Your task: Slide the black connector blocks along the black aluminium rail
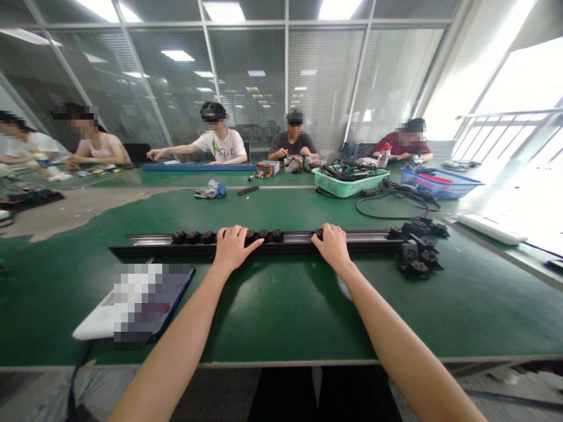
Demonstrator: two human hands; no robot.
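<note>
A long black rail (299, 250) with a shiny metal channel lies across the green table in front of me. Several small round black parts (193, 237) sit in the channel, mostly around my left hand. My left hand (231, 249) is closed over the rail left of its middle, with the thumb stretched to the right along it. Farther right, my right hand (333, 249) has its thumb and fingers on another small black part in the channel; that part is largely covered. Dark finned parts with square bodies (416, 258) lie in a cluster by the rail's right end.
On the near left lie a blurred-out flat device (176, 299) and a white object (94, 319) with a cable. Farther back are a green basket (347, 186) of cables, a blue basket (444, 186), a glove (211, 190) and a dark strip (248, 190). Several people sit opposite.
</note>
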